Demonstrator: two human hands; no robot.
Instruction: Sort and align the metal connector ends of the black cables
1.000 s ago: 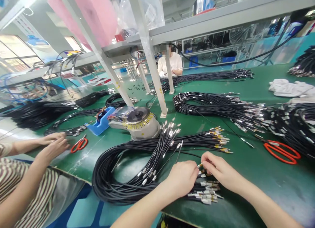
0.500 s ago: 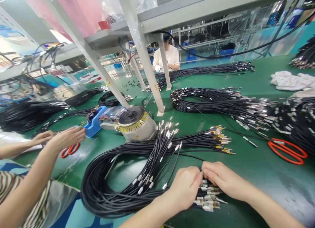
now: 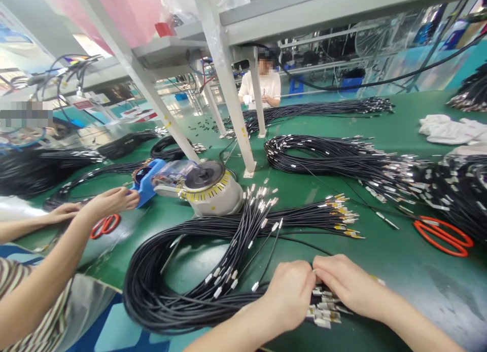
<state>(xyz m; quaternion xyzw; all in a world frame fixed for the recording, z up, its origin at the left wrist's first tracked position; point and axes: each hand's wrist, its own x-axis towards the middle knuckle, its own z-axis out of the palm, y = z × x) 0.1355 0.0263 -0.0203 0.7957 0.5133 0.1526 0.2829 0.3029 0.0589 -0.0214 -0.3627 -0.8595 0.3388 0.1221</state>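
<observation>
My left hand (image 3: 288, 295) and my right hand (image 3: 347, 285) meet fingertip to fingertip at the near edge of the green table (image 3: 399, 266). Both are closed in a pinch over a cluster of cable ends with white and gold connectors (image 3: 326, 311). What exactly each pinch holds is too small to name. The connectors belong to a big coil of black cables (image 3: 178, 286) lying to the left of my hands, with more silver-tipped ends (image 3: 262, 200) fanned out behind.
A beige tape dispenser (image 3: 209, 187) and a blue one (image 3: 146, 182) stand behind the coil. A co-worker's hands (image 3: 108, 202) reach toward the blue one from the left, over red scissors (image 3: 103, 225). Orange scissors (image 3: 443, 234) lie right. More cable bundles (image 3: 342, 156) and a steel post (image 3: 236, 118) stand farther back.
My hands have slid slightly nearer and lower on the connector cluster, still pinched together. The co-worker's hand moved from the table edge up to the blue dispenser.
</observation>
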